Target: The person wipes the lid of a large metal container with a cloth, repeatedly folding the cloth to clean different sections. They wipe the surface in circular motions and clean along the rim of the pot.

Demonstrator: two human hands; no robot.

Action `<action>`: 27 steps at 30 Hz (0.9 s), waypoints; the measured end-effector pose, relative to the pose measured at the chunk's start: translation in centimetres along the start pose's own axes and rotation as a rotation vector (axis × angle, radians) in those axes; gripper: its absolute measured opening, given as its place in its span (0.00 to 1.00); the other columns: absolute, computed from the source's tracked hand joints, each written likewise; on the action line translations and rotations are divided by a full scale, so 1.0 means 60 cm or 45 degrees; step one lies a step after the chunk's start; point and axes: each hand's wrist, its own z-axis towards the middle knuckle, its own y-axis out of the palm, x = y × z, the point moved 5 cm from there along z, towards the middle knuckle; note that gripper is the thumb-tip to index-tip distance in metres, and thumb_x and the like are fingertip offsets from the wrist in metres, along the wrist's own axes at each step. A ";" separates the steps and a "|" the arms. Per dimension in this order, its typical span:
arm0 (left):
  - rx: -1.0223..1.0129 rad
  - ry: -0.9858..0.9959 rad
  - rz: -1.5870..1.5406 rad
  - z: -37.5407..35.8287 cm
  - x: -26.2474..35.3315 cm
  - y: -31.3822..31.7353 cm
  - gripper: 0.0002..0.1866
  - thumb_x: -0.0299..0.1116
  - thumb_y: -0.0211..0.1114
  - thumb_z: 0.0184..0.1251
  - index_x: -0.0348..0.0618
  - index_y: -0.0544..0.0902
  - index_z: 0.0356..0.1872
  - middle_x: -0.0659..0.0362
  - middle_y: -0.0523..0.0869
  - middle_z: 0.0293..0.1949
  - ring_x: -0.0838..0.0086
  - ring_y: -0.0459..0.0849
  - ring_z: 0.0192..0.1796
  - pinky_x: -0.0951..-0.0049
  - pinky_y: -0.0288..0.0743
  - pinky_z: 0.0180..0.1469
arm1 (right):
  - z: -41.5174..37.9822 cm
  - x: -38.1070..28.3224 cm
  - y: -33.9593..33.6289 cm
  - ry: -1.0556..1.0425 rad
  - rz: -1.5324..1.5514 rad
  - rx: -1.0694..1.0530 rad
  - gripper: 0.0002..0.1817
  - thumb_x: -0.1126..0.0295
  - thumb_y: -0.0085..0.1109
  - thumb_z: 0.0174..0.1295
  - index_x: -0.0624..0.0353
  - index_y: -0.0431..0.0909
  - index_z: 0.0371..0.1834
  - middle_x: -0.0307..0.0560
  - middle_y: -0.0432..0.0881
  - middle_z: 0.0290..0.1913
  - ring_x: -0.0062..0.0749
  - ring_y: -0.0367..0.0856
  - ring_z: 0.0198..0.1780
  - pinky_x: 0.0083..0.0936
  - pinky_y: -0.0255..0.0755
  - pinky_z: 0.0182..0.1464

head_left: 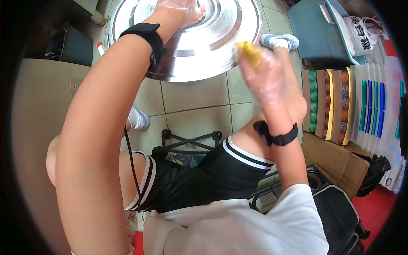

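Note:
A large round steel lid (182,63) with concentric rings fills the top middle of the view. Over its centre is my left hand (180,10) in a clear plastic glove, fingers curled as if round its knob; the knob itself is hidden and the hand is cut by the frame's top edge. To the right of the lid's rim, my right hand (264,76), also gloved in clear plastic, is closed on a bunched yellow cloth (250,53). Motion blurs this hand and the cloth, which appears apart from the lid. Both wrists wear black straps.
Blue-grey bin (316,36) with a white printed bag (357,36) stands upper right. Below it are boxes of colourful round items (327,102), a clear plastic container (374,106) and a cardboard box (335,159). A folding stool frame (191,140) shows between my legs; a beige panel (46,102) stands left.

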 end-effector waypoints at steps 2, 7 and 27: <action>0.088 -0.047 -0.065 -0.004 -0.001 -0.009 0.16 0.41 0.49 0.66 0.52 0.86 0.40 0.55 0.87 0.42 0.63 0.86 0.43 0.55 0.77 0.39 | -0.017 -0.011 0.002 -0.052 0.179 0.050 0.14 0.57 0.67 0.51 0.52 0.84 0.38 0.50 0.84 0.32 0.47 0.83 0.32 0.34 0.76 0.34; 0.074 -0.108 -0.055 0.009 -0.007 0.006 0.18 0.44 0.49 0.65 0.50 0.86 0.40 0.54 0.87 0.41 0.64 0.87 0.42 0.57 0.77 0.39 | 0.018 0.037 -0.001 0.050 0.028 -0.131 0.14 0.55 0.65 0.54 0.52 0.85 0.37 0.49 0.84 0.31 0.44 0.83 0.30 0.33 0.76 0.33; 0.037 -0.083 -0.058 0.006 -0.009 0.009 0.19 0.45 0.49 0.65 0.48 0.87 0.38 0.55 0.88 0.39 0.64 0.87 0.41 0.58 0.76 0.40 | 0.073 0.079 -0.019 0.369 -0.186 -0.141 0.22 0.50 0.58 0.62 0.62 0.83 0.34 0.55 0.82 0.24 0.43 0.83 0.29 0.32 0.74 0.34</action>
